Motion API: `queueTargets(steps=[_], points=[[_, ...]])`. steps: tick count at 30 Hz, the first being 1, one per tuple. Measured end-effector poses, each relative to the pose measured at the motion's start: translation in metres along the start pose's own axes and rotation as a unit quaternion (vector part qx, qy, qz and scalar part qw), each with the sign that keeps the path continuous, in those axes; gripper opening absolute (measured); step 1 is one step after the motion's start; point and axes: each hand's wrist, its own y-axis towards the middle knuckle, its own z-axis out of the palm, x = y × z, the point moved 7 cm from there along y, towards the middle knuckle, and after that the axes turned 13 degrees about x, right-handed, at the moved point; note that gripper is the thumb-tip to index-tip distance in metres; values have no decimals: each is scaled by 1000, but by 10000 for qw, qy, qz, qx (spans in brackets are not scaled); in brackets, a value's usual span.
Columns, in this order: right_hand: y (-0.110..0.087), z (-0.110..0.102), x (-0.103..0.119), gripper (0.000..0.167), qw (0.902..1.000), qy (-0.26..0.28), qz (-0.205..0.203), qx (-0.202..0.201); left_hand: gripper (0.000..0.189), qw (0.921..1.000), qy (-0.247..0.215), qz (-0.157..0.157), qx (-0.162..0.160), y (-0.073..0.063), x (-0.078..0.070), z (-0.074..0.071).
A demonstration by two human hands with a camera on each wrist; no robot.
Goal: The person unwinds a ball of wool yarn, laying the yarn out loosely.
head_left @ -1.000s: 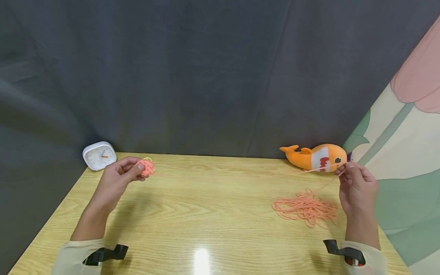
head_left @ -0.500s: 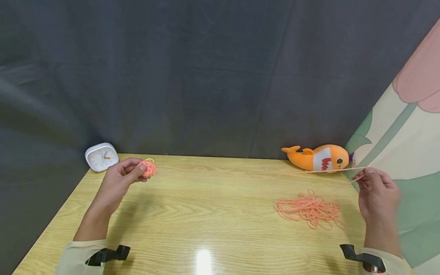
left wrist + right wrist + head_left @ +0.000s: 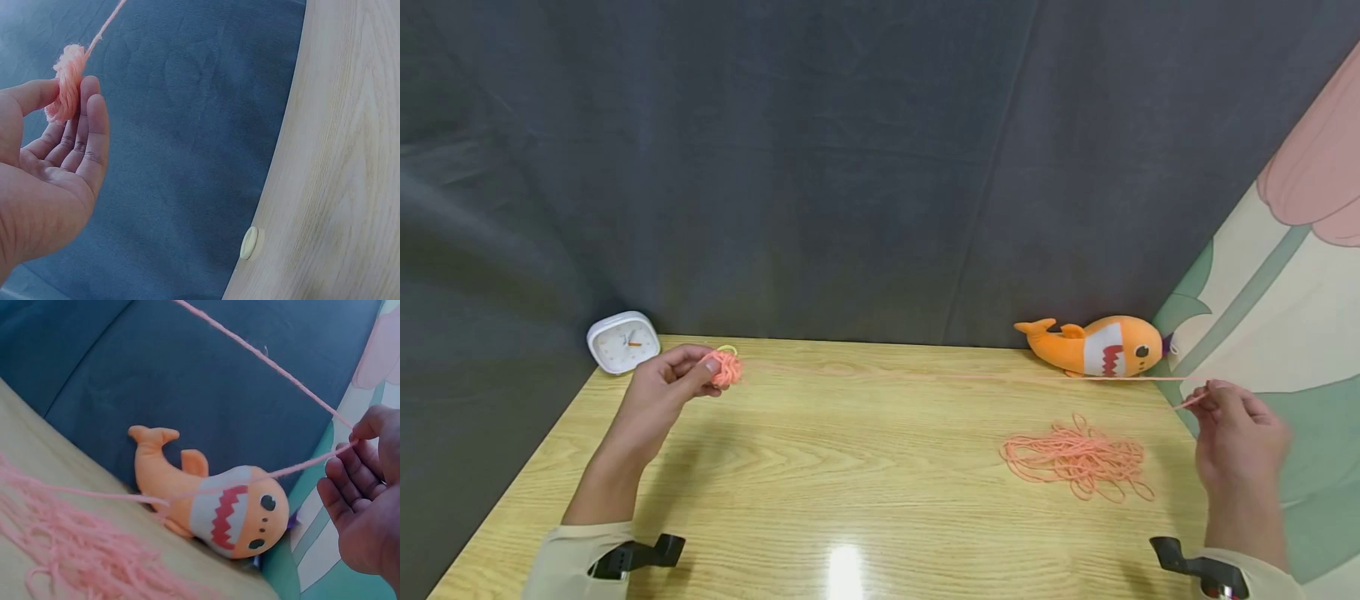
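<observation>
My left hand (image 3: 662, 387) pinches a small wound ball of coral-pink yarn (image 3: 726, 369) between thumb and fingers, raised at the left. In the left wrist view the wound yarn (image 3: 67, 87) looks like a twisted bundle, and one strand (image 3: 105, 26) leads up from it. Far right, my right hand (image 3: 1243, 437) pinches that yarn with thumb and index finger, the other fingers loosely bent. The strand (image 3: 269, 361) runs taut between the hands. From the right fingertips another length (image 3: 306, 464) drops toward a loose heap of yarn (image 3: 1075, 458) on the table.
An orange plush shark (image 3: 1097, 346) lies at the back right of the wooden table (image 3: 865, 500). A white clock (image 3: 623, 342) stands at the back left. A pale ring (image 3: 250, 242) rests by the back edge, before a dark curtain (image 3: 850, 167).
My right hand has moved to the right and slightly down, drawing the strand out straight across the table. The left hand keeps its hold on the yarn ball, nearly still.
</observation>
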Motion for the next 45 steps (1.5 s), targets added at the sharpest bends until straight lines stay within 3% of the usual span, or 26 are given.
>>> queueTargets(steps=[10, 15, 18, 21, 24, 30, 36, 40, 45], points=[[-7, -6, -30, 6, 9953, -772, 543, -198, 9, 10000, 59, -19, 46, 4, 3, 4], [-8, -2, -34, 2, 9955, -653, 426, -543, 13, 9998, 165, -37, 132, 5, 5, 7], [-11, 11, -33, 2, 9969, -569, 257, -482, 16, 9995, 244, -61, 183, 5, 5, 8], [-15, 35, -37, 4, 9980, -623, 83, -102, 18, 9993, 289, -82, 204, 5, 5, 9], [-20, 64, -44, 8, 9961, -685, -137, 547, 19, 9992, 335, -104, 211, 5, 5, 9], [-31, 119, -74, 12, 9802, -837, -156, 1785, 19, 9991, 359, -126, 184, 5, 5, 10], [-48, 163, -121, 10, 9649, -1320, 226, 2257, 28, 9982, 485, -327, 159, 6, 7, 12], [-61, 197, -149, 12, 9494, -1671, 557, 2600, 28, 9981, 520, -301, 148, 5, 7, 11], [-71, 234, -168, 12, 9391, -1592, 622, 2980, 25, 9985, 498, -210, 108, 4, 6, 10]])
